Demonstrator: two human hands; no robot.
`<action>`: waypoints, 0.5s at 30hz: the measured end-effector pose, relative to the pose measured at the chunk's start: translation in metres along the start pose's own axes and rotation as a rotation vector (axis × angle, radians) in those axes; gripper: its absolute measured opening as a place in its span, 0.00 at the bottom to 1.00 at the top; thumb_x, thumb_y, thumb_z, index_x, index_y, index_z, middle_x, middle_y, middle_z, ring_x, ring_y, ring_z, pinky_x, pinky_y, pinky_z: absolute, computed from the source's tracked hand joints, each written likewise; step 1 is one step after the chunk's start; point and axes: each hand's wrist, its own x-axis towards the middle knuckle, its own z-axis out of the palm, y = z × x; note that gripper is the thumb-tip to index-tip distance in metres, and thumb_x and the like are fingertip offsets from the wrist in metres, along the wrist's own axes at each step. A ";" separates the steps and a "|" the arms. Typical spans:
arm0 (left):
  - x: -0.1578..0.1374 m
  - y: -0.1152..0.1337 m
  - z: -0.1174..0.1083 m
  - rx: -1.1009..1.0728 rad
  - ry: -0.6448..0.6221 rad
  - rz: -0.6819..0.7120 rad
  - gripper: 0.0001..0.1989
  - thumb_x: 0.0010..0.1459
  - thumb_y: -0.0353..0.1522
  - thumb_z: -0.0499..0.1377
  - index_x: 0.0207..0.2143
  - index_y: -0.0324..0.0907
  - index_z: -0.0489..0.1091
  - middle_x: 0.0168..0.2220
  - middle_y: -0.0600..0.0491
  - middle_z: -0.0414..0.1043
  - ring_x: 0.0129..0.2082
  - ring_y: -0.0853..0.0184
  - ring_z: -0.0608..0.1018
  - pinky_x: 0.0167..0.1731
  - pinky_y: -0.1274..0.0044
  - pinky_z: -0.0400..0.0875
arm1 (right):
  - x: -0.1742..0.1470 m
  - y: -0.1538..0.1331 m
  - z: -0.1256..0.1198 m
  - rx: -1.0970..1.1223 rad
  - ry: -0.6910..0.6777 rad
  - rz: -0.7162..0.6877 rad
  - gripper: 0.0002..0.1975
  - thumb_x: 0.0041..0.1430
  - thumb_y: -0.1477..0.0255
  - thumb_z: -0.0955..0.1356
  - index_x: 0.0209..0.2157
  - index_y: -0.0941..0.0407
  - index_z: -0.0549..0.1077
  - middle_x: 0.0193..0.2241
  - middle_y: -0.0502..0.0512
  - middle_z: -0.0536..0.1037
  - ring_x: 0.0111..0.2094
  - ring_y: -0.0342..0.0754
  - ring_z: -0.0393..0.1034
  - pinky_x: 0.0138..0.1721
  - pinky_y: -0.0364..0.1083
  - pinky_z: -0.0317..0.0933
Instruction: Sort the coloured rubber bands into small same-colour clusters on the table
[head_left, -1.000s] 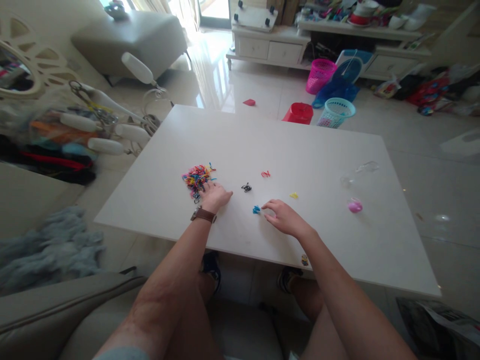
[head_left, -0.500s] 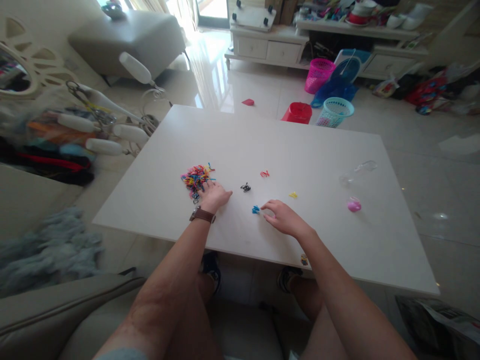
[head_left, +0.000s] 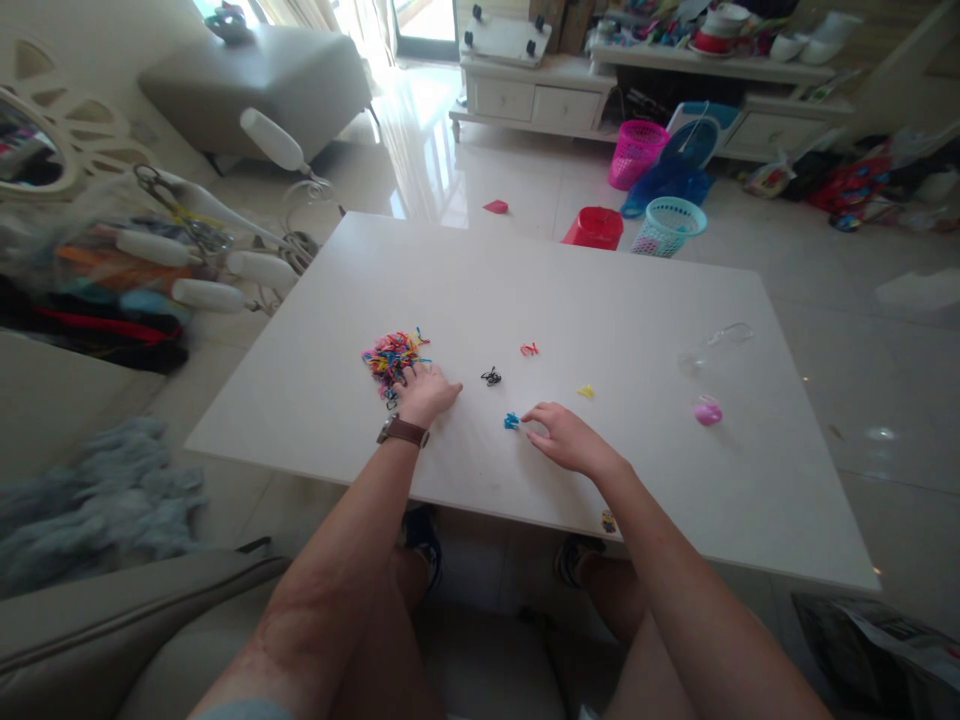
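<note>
Mixed pile (head_left: 388, 358) biggest, nine o'clock of separated black cluster (head_left: 491, 377), red cluster (head_left: 529, 350), yellow cluster (head_left: 586, 392), blue cluster (head_left: 511, 421); left hand (head_left: 425, 393), right hand (head_left: 566, 436) spread.

Daylight from the far doorway (head_left: 426, 28) glares off the floor (head_left: 424, 150), while the view's edges blur.

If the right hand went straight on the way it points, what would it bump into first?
Probably the small blue pile, just ahead of the right hand, though the hand's height above the table is hard to judge.
</note>
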 end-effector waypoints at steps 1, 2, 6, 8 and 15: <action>0.001 -0.001 0.001 -0.001 0.005 0.000 0.31 0.60 0.46 0.53 0.60 0.39 0.66 0.66 0.33 0.57 0.66 0.42 0.59 0.61 0.53 0.58 | 0.000 0.000 0.000 -0.001 -0.002 0.001 0.12 0.65 0.75 0.67 0.48 0.56 0.78 0.47 0.59 0.79 0.51 0.52 0.72 0.55 0.49 0.63; 0.001 -0.001 0.001 -0.004 0.009 0.001 0.32 0.60 0.47 0.53 0.61 0.38 0.66 0.67 0.33 0.57 0.66 0.42 0.58 0.61 0.53 0.58 | 0.000 0.000 0.000 -0.002 -0.003 0.001 0.12 0.65 0.74 0.67 0.48 0.56 0.78 0.47 0.59 0.79 0.51 0.52 0.72 0.55 0.50 0.63; 0.001 -0.003 0.001 -0.022 0.016 0.010 0.34 0.60 0.47 0.53 0.63 0.38 0.64 0.68 0.33 0.56 0.67 0.41 0.58 0.61 0.52 0.58 | 0.000 0.001 0.001 0.002 -0.007 -0.001 0.12 0.65 0.74 0.67 0.48 0.56 0.78 0.46 0.60 0.79 0.51 0.53 0.72 0.56 0.50 0.62; 0.000 -0.003 -0.001 -0.027 0.015 0.011 0.34 0.60 0.47 0.53 0.63 0.38 0.64 0.68 0.33 0.56 0.67 0.41 0.58 0.61 0.51 0.58 | 0.000 0.001 0.001 0.005 -0.004 -0.002 0.12 0.65 0.74 0.67 0.48 0.56 0.78 0.46 0.60 0.79 0.51 0.52 0.72 0.56 0.50 0.62; -0.004 0.002 -0.009 -0.042 0.032 0.007 0.33 0.60 0.48 0.53 0.60 0.38 0.68 0.68 0.34 0.56 0.67 0.39 0.57 0.61 0.50 0.57 | 0.000 0.000 0.000 0.001 -0.004 -0.007 0.12 0.65 0.75 0.67 0.48 0.57 0.78 0.46 0.61 0.79 0.51 0.53 0.72 0.56 0.50 0.63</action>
